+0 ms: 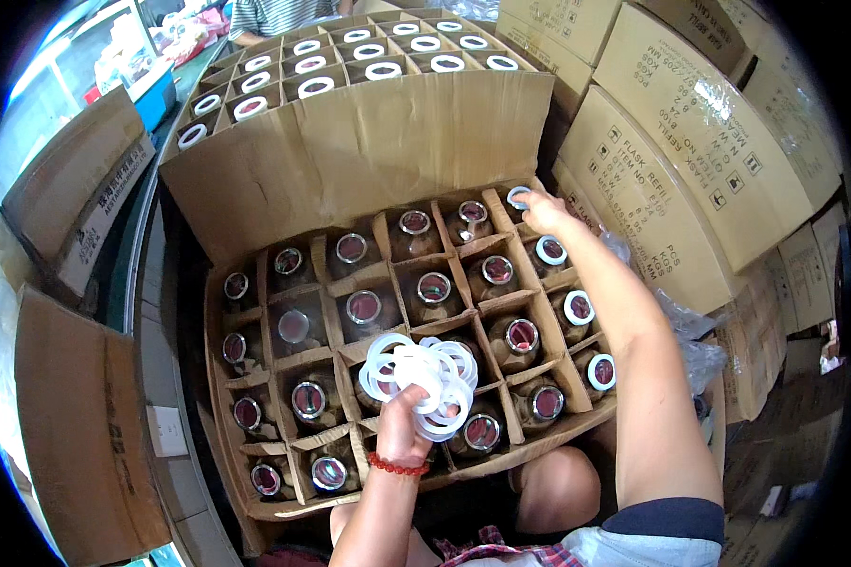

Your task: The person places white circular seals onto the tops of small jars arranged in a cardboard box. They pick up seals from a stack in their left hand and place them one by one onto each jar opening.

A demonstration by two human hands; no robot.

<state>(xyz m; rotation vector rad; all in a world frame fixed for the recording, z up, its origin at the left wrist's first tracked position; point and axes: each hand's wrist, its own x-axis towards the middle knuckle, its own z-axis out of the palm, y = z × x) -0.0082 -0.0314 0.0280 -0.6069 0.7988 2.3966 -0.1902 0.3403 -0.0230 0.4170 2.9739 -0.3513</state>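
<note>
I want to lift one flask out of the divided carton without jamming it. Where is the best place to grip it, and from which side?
Grip the flask by its neck rim, coming straight down from above. It stands upright in a cardboard divider cell whose walls surround the body, so probably only the round mouth is exposed. Pinch fingertips around the rim and pull vertically.

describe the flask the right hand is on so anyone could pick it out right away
Start at the open cardboard box with divider cells nearest the person. Go to its far right corner cell, where the right hand sets a white ring on the flask. It heads the only column with white rings; the other columns show bare silvery mouths.
</note>
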